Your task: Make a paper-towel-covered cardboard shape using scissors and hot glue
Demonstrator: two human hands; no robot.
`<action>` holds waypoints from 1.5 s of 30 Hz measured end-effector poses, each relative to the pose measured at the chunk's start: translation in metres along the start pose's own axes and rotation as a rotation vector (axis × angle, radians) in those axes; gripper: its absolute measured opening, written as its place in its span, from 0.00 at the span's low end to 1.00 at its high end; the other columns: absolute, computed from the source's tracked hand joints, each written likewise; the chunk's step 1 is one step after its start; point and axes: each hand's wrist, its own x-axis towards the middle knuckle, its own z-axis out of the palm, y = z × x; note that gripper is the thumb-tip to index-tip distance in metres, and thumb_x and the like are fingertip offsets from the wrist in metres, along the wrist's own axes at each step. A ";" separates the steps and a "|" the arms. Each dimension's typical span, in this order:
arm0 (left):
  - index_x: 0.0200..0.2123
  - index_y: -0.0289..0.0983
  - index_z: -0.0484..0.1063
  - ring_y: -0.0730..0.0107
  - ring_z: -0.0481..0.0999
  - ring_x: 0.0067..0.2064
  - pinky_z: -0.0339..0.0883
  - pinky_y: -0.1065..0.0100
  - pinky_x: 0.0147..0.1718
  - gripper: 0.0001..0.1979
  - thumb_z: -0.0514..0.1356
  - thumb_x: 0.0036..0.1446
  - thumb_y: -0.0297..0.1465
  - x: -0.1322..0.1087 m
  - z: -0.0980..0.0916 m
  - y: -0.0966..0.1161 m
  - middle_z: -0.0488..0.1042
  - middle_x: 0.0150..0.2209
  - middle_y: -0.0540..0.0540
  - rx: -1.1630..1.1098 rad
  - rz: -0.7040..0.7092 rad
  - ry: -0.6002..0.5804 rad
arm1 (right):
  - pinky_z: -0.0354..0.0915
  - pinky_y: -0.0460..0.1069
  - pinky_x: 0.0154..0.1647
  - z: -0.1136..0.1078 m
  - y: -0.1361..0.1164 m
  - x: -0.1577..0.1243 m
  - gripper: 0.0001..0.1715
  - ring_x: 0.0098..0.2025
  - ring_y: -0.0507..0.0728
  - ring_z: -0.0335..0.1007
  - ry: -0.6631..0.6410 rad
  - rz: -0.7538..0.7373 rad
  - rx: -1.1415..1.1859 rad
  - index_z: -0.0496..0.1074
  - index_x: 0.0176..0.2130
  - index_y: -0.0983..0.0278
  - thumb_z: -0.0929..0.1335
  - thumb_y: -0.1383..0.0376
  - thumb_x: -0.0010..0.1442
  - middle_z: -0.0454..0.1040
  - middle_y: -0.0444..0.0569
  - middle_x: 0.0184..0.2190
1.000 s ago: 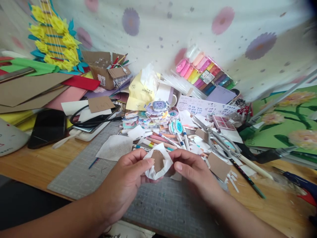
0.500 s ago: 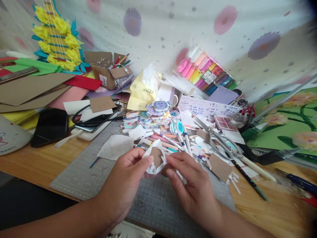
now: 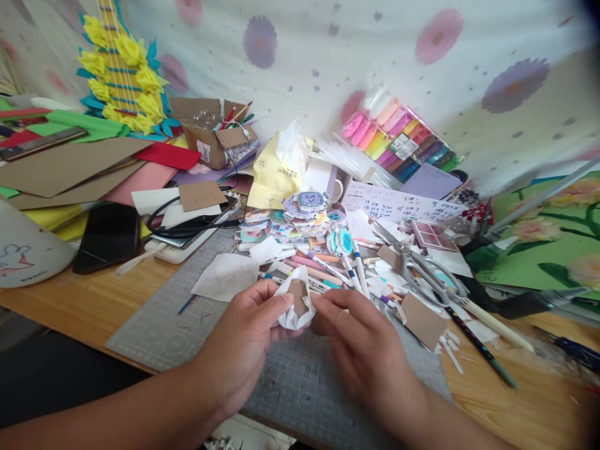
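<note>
A small piece of brown cardboard (image 3: pixel 298 296) with white paper (image 3: pixel 291 322) folded round its edges is held up above the cutting mat (image 3: pixel 285 381). My left hand (image 3: pixel 250 337) pinches it from the left, thumb lying over the folded paper. From the right, the fingers of my right hand (image 3: pixel 363 340) are closed at the paper's edge. Just behind lie several markers (image 3: pixel 323 269) and a textured white sheet (image 3: pixel 225 276). A pile of patterned paper cutouts (image 3: pixel 300 215) rises beyond them.
Large scissors (image 3: pixel 424 275) and a cardboard square (image 3: pixel 422 319) lie to the right, near a dark pencil (image 3: pixel 482 347). On the left are a black phone (image 3: pixel 107 237) and stacked cardboard sheets (image 3: pixel 70 162). A pack of coloured clay (image 3: pixel 405 134) leans at the back.
The right fingers have drawn in closer together at the paper's right edge, and more of that edge is folded over the cardboard. The whole view has shifted slightly.
</note>
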 end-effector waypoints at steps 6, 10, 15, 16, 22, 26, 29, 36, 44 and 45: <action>0.23 0.38 0.69 0.72 0.66 0.30 0.64 0.71 0.30 0.09 0.59 0.55 0.30 -0.002 0.002 0.002 0.69 0.26 0.51 -0.006 -0.031 -0.099 | 0.71 0.49 0.37 -0.001 0.010 0.006 0.19 0.36 0.54 0.72 0.052 0.300 0.520 0.71 0.51 0.58 0.62 0.71 0.63 0.73 0.48 0.37; 0.22 0.38 0.68 0.73 0.64 0.27 0.61 0.72 0.27 0.09 0.59 0.54 0.29 0.000 0.004 0.002 0.67 0.23 0.52 -0.014 -0.034 -0.106 | 0.69 0.51 0.46 0.000 0.002 0.009 0.24 0.47 0.56 0.69 -0.099 0.236 0.514 0.67 0.55 0.56 0.60 0.74 0.64 0.72 0.50 0.46; 0.20 0.38 0.65 0.72 0.62 0.27 0.61 0.71 0.27 0.10 0.60 0.52 0.30 0.002 0.007 0.006 0.64 0.22 0.53 0.003 -0.039 -0.089 | 0.65 0.54 0.55 0.004 0.000 0.002 0.37 0.56 0.59 0.64 -0.110 0.022 0.141 0.50 0.65 0.59 0.59 0.77 0.60 0.66 0.55 0.55; 0.20 0.38 0.65 0.72 0.62 0.27 0.60 0.71 0.26 0.10 0.60 0.51 0.30 0.003 0.008 0.008 0.64 0.22 0.53 0.010 -0.036 -0.089 | 0.64 0.56 0.56 0.005 0.002 0.000 0.38 0.56 0.61 0.63 -0.103 -0.004 0.045 0.48 0.66 0.60 0.59 0.77 0.60 0.65 0.57 0.56; 0.21 0.38 0.66 0.72 0.62 0.26 0.61 0.71 0.25 0.08 0.62 0.48 0.30 0.013 0.015 0.014 0.65 0.22 0.53 0.052 -0.059 -0.062 | 0.70 0.60 0.47 0.003 0.009 -0.002 0.33 0.50 0.66 0.67 -0.115 -0.107 -0.318 0.51 0.65 0.68 0.58 0.75 0.62 0.67 0.62 0.54; 0.24 0.38 0.69 0.73 0.63 0.26 0.61 0.72 0.25 0.05 0.62 0.49 0.30 0.017 0.013 0.011 0.67 0.23 0.52 0.061 -0.072 -0.114 | 0.72 0.55 0.44 0.002 0.016 0.002 0.33 0.46 0.60 0.71 0.015 -0.019 -0.041 0.55 0.63 0.59 0.59 0.76 0.61 0.71 0.55 0.50; 0.23 0.38 0.69 0.73 0.64 0.26 0.61 0.71 0.25 0.06 0.62 0.49 0.30 0.018 0.008 0.008 0.68 0.23 0.51 0.056 -0.094 -0.181 | 0.73 0.49 0.36 0.003 0.021 0.006 0.31 0.40 0.55 0.73 0.068 0.116 0.269 0.59 0.61 0.54 0.58 0.76 0.62 0.72 0.50 0.45; 0.23 0.38 0.69 0.73 0.65 0.25 0.63 0.71 0.24 0.05 0.61 0.49 0.29 0.009 0.010 0.004 0.68 0.22 0.52 0.065 -0.061 -0.154 | 0.69 0.52 0.50 0.003 0.013 0.013 0.31 0.49 0.56 0.70 -0.050 0.114 0.417 0.65 0.58 0.57 0.59 0.79 0.60 0.72 0.50 0.47; 0.19 0.37 0.66 0.75 0.64 0.23 0.63 0.73 0.21 0.08 0.60 0.48 0.25 -0.014 0.024 0.018 0.65 0.20 0.54 0.113 0.076 -0.085 | 0.64 0.56 0.58 -0.002 0.018 0.017 0.24 0.56 0.60 0.66 0.121 -0.313 0.112 0.66 0.55 0.71 0.59 0.77 0.61 0.72 0.62 0.51; 0.19 0.37 0.66 0.75 0.64 0.23 0.63 0.73 0.20 0.08 0.60 0.47 0.25 -0.017 0.024 0.020 0.65 0.20 0.54 0.127 0.083 -0.070 | 0.64 0.56 0.57 -0.003 0.018 0.018 0.23 0.55 0.60 0.67 0.127 -0.350 0.064 0.67 0.54 0.71 0.59 0.78 0.60 0.73 0.62 0.49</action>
